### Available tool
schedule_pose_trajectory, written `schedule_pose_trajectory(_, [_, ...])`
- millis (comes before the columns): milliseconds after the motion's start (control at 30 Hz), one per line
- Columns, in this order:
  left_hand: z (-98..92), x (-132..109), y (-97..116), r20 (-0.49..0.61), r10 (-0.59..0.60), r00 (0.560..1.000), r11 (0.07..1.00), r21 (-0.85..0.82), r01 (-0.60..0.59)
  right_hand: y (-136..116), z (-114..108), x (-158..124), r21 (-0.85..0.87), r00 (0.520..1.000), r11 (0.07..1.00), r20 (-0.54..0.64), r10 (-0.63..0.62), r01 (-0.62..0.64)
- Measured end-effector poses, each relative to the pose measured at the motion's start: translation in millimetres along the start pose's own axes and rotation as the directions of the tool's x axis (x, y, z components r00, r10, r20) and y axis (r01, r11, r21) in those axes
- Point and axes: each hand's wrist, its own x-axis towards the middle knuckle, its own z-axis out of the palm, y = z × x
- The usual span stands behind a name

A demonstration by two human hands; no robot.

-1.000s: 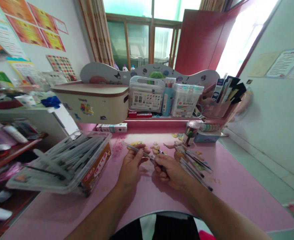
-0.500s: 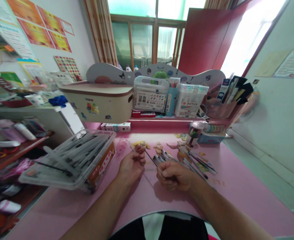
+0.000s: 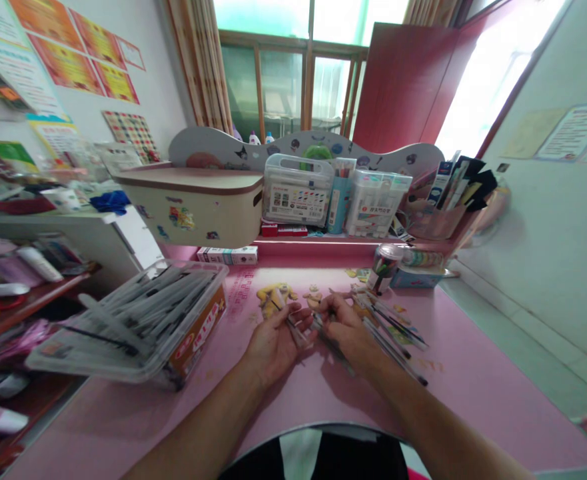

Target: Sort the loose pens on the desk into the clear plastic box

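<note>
My left hand point(image 3: 272, 347) is turned palm up over the pink desk, its fingers curled around a slim clear pen point(image 3: 297, 332) with a dark refill or tip. Close beside it, my right hand point(image 3: 349, 331) is closed, thumb and fingers together at a pen point(image 3: 334, 345) that slants down toward the desk and is partly hidden. Several thin pens and dark refills point(image 3: 398, 327) lie loosely to the right of my right hand. Left of my left hand stands a clear plastic box point(image 3: 160, 363) full of translucent pen barrels. Fine detail between the fingers is blurred.
Behind the desk a shelf bears a lidded cream bin point(image 3: 198, 217), a marker case point(image 3: 298, 193), a second marker box point(image 3: 378, 203) and a pen holder point(image 3: 433, 217). A clear jar point(image 3: 386, 267) and a blue box point(image 3: 416, 277) stand back right; a small carton point(image 3: 228, 255) lies back left.
My right hand has moved forward to the pens on the desk, with its fingers now lower among them. My left hand has turned more palm up and come closer to it.
</note>
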Motion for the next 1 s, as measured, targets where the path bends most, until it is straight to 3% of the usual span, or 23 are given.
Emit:
schedule_pose_trajectory(67, [-1.6, 0, -2, 0.004, -0.063, 0.998, 0.998, 0.014, 0.062, -4, -1, -2, -0.151, 0.981, 0.975, -0.085, -0.175, 0.161])
schedule_pose_trajectory(167, [-0.5, -1, -8, 0.038, -0.104, 0.994, 0.995, 0.007, 0.103, -6, 2, -7, -0.348, 0.941, 0.89, -0.058, -0.334, 0.294])
schedule_pose_trajectory(400, [5.2, -3, -21, 0.07, -0.11, 0.992, 0.993, -0.04, 0.113, 10, 12, -10, -0.625, 0.886, 0.635, 0.239, -0.397, 0.453])
schedule_pose_trajectory(500, [3.4, -3, -21, 0.093, -0.116, 0.989, 0.992, -0.032, 0.12, 16, 13, -8, -0.69, 0.874, 0.545, 0.305, -0.378, 0.476])
schedule_pose_trajectory(667, [0.0, -1, -22, 0.148, -0.115, 0.982, 0.993, -0.017, 0.119, 15, 10, -10, -0.7, 0.887, 0.548, 0.319, -0.335, 0.459])
schedule_pose_trajectory(800, [0.4, 0, -22, 0.1, -0.102, 0.99, 0.993, -0.04, 0.107, 8, 8, -13, -0.681, 0.902, 0.592, 0.332, -0.274, 0.431])
schedule_pose_trajectory(1000, [3.3, -1, -20, 0.036, -0.077, 0.996, 0.991, -0.107, 0.08, 3, 7, -14, -0.65, 0.844, 0.538, 0.423, -0.331, 0.537])
